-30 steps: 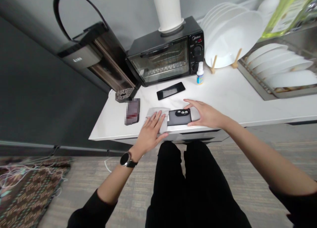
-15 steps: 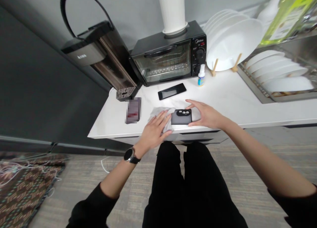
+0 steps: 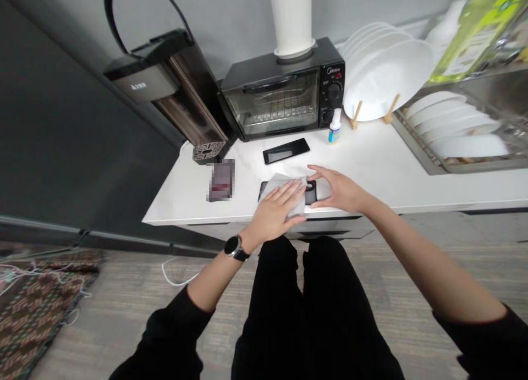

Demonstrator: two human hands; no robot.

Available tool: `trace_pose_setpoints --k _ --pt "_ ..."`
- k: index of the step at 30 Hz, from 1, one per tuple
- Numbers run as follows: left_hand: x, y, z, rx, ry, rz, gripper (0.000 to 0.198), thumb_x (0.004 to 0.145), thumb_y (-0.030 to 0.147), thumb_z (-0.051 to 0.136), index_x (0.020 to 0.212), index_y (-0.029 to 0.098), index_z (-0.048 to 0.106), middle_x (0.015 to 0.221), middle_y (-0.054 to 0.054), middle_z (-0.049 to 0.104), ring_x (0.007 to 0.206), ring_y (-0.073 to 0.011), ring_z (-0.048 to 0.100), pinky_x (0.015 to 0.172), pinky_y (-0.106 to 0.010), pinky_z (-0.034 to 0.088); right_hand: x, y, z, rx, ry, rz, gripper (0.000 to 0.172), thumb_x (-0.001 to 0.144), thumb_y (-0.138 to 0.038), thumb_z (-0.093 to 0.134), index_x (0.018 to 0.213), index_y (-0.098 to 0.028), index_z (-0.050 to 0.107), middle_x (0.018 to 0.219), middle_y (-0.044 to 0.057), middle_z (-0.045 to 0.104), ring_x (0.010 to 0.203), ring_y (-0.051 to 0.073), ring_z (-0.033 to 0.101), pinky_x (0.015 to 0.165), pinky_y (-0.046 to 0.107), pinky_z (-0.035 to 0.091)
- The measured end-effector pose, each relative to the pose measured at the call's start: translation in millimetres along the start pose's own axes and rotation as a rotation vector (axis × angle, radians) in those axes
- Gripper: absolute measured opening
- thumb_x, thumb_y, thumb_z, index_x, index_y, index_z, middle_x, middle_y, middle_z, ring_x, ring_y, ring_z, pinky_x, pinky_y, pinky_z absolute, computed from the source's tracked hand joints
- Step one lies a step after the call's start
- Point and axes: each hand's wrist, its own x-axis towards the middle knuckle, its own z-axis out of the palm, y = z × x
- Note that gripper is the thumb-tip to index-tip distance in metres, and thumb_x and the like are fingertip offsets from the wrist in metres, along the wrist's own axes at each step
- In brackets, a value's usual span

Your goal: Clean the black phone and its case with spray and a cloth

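Observation:
A dark smartphone (image 3: 312, 196) lies back up near the counter's front edge, its camera bump partly showing at the right end. A thin whitish cloth or wipe (image 3: 274, 182) covers most of it, so only its two ends peek out. My left hand (image 3: 277, 210) is pressed flat over the cloth, fingers stretched to the right and holding it down on the phone. With thumb and fingers curved around the phone's right end, my right hand (image 3: 340, 190) steadies it from the side. Behind lies a slim black glossy phone or panel (image 3: 286, 151).
A small spray bottle (image 3: 334, 128) stands before the black toaster oven (image 3: 276, 100). A water dispenser (image 3: 177, 88) and a blurred-out dark item (image 3: 221, 181) are at the left. Several white plates (image 3: 381, 86) stand at the right, beside a sink rack (image 3: 424, 154) with bowls.
My left hand and the cloth have slid right along the phone, covering its middle and uncovering its left end. My right hand stays at the right end.

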Motion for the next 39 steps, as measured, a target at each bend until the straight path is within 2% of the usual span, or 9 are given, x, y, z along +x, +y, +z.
trace_pose_setpoints --k 5,11,14,17,22,25,31,35,39 --pt "-38.9 -34.9 -11.4 0.068 0.004 -0.212 0.079 0.109 0.062 0.04 0.171 0.015 0.028 0.178 -0.014 0.027 0.166 -0.0322 0.027 0.136 -0.058 0.026 1.9 -4.0 0.6 0.011 -0.007 0.012 0.111 0.074 -0.049 0.092 0.167 -0.031 0.034 0.142 0.009 0.071 0.139 0.039 0.061 0.122 0.062 0.044" --pt "20.5 19.3 17.1 -0.03 0.086 -0.026 0.098 0.102 0.076 0.045 0.169 0.007 0.03 0.179 -0.02 0.022 0.168 -0.0309 0.021 0.137 -0.049 0.026 -1.3 0.8 1.5 0.009 0.015 -0.016 0.107 0.076 -0.051 0.09 0.165 -0.027 0.036 0.143 0.012 0.069 0.136 0.038 0.064 0.119 0.06 0.049" --pt "28.0 28.1 18.4 -0.043 0.09 0.048 0.095 0.102 0.076 0.043 0.169 0.01 0.03 0.179 -0.019 0.019 0.169 -0.0306 0.019 0.137 -0.048 0.024 -3.3 3.0 1.7 0.0 0.019 -0.025 0.104 0.077 -0.05 0.089 0.164 -0.026 0.037 0.144 0.013 0.069 0.135 0.037 0.065 0.118 0.058 0.05" --pt "-0.1 4.1 7.5 -0.035 0.047 0.037 0.086 0.105 0.072 0.042 0.171 0.018 0.028 0.179 -0.014 0.023 0.168 -0.0291 0.023 0.136 -0.049 0.027 -3.0 1.9 1.8 -0.004 0.022 -0.012 0.105 0.077 -0.049 0.089 0.164 -0.027 0.037 0.141 0.011 0.071 0.134 0.037 0.066 0.119 0.059 0.049" --pt "-36.4 -37.0 -5.9 0.015 0.051 -0.23 0.079 0.11 0.064 0.033 0.17 0.013 0.028 0.177 -0.016 0.029 0.166 -0.0312 0.029 0.135 -0.053 0.029 0.8 -3.2 1.5 -0.008 0.005 0.031 0.106 0.074 -0.047 0.091 0.164 -0.029 0.037 0.141 0.01 0.071 0.136 0.039 0.064 0.12 0.062 0.048" --pt "-13.6 -21.9 2.6 0.043 0.086 -0.252 0.089 0.105 0.072 0.04 0.169 0.01 0.031 0.178 -0.018 0.027 0.168 -0.0376 0.02 0.137 -0.059 0.021 1.7 -2.1 2.8 -0.026 0.026 0.021 0.106 0.075 -0.048 0.091 0.164 -0.028 0.038 0.14 0.011 0.072 0.137 0.039 0.063 0.119 0.062 0.048" --pt "31.7 22.9 19.3 -0.01 0.113 -0.071 0.095 0.104 0.073 0.042 0.168 0.005 0.029 0.178 -0.023 0.022 0.168 -0.0333 0.022 0.137 -0.05 0.026 -0.9 2.3 4.2 -0.053 0.048 -0.037 0.1 0.078 -0.048 0.088 0.163 -0.027 0.04 0.14 0.011 0.071 0.135 0.036 0.066 0.118 0.06 0.051" --pt "-4.6 7.0 12.7 0.063 0.114 -0.111 0.09 0.105 0.068 0.047 0.169 0.009 0.027 0.177 -0.02 0.028 0.166 -0.0319 0.03 0.135 -0.049 0.032 -0.7 -2.9 2.4 -0.111 0.037 -0.057 0.092 0.081 -0.048 0.086 0.16 -0.027 0.044 0.139 0.01 0.073 0.131 0.036 0.067 0.115 0.06 0.053" --pt "-58.3 -17.0 5.6 0.131 0.155 -0.251 0.082 0.107 0.051 0.053 0.172 0.012 0.02 0.176 -0.02 0.031 0.163 -0.0326 0.036 0.129 -0.05 0.042 -0.9 -9.2 0.9 -0.167 0.023 -0.138 0.057 0.092 -0.055 0.074 0.141 -0.028 0.064 0.137 0.009 0.073 0.127 0.033 0.068 0.112 0.055 0.056"
